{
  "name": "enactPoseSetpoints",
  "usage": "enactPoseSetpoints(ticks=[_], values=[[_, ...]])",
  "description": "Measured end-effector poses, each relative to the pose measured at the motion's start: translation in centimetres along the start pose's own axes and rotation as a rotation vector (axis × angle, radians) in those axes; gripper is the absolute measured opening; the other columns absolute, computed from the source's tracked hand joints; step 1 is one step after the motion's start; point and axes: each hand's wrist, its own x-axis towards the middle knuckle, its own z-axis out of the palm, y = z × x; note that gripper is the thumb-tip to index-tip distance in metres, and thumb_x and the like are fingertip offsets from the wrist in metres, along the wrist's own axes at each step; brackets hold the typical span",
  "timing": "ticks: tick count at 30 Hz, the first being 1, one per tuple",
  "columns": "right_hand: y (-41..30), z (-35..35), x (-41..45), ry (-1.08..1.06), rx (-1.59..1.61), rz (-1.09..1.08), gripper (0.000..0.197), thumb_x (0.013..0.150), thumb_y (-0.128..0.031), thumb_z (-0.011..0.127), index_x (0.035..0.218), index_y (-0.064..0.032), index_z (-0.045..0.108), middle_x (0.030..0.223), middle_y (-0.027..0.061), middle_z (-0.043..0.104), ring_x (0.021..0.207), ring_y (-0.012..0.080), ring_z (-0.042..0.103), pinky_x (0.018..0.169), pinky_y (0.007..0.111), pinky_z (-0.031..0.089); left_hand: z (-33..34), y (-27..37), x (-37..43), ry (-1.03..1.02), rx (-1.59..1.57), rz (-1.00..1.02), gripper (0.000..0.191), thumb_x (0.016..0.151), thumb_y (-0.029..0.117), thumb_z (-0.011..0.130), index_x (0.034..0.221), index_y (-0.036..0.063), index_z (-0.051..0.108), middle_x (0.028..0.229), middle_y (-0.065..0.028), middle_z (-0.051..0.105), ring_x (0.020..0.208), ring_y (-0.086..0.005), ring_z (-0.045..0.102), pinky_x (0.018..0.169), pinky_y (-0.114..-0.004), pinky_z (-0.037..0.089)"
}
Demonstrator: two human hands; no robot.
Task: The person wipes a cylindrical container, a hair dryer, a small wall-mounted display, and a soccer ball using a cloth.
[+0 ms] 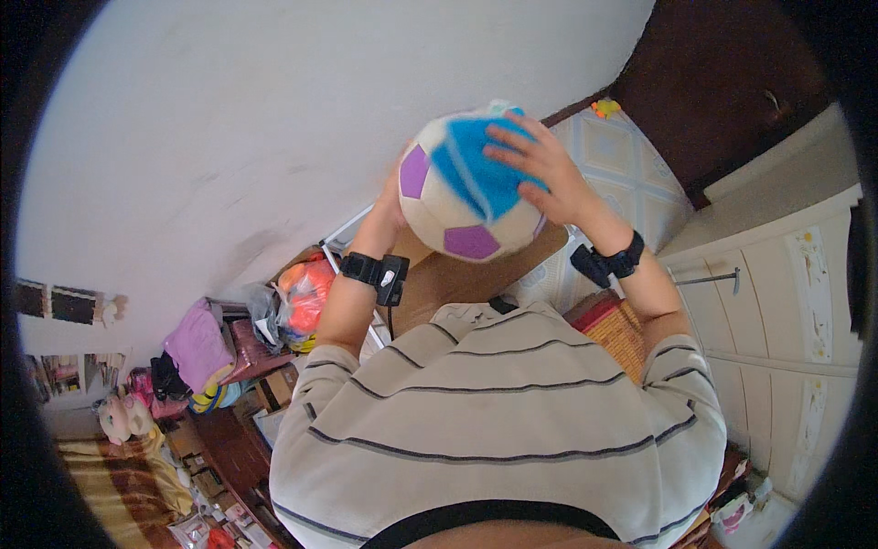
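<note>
A white and purple ball (471, 242), patterned like a football, is held up in front of me near the white wall. My left hand (393, 199) supports its left side, with the fingers mostly hidden behind it. A blue cloth (461, 159) lies over the ball's upper right part. My right hand (542, 168) presses this cloth against the ball with spread, slightly blurred fingers. Both wrists wear black straps with small devices.
Below the ball is a brown surface (439, 281). A woven mat (617, 336) lies at right, near a cream wardrobe (761, 309). Plastic bags (305, 295) and a purple cushion (199, 343) are piled at left. A small yellow and orange toy (606, 108) rests on the tiled floor (610, 147).
</note>
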Motion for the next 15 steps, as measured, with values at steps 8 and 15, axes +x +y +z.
enactPoseSetpoints(ticks=[8,15], values=[[0.0,-0.7,1.2,0.013,0.130,0.027,0.043,0.085,-0.034,0.042,0.121,-0.0103,0.045,0.129,0.0142,0.038,0.117,0.0336,0.036,0.098,0.043,0.026,1.9,0.3,-1.7,-0.007,0.109,0.032,0.063,0.086,0.056,0.024,0.126,0.0086,0.037,0.122,-0.0113,0.046,0.109,-0.0273,0.047,0.090,-0.043,0.040],[5.5,3.8,-3.7,0.413,0.944,0.929,0.056,0.089,-0.047,0.031,0.125,-0.0044,0.036,0.124,0.0136,0.042,0.113,0.0238,0.042,0.094,0.035,0.033,2.1,2.6,-3.8,0.156,0.402,0.035,0.069,0.081,0.055,0.043,0.129,0.0071,0.032,0.120,-0.0086,0.047,0.107,-0.0211,0.046,0.082,-0.034,0.041]])
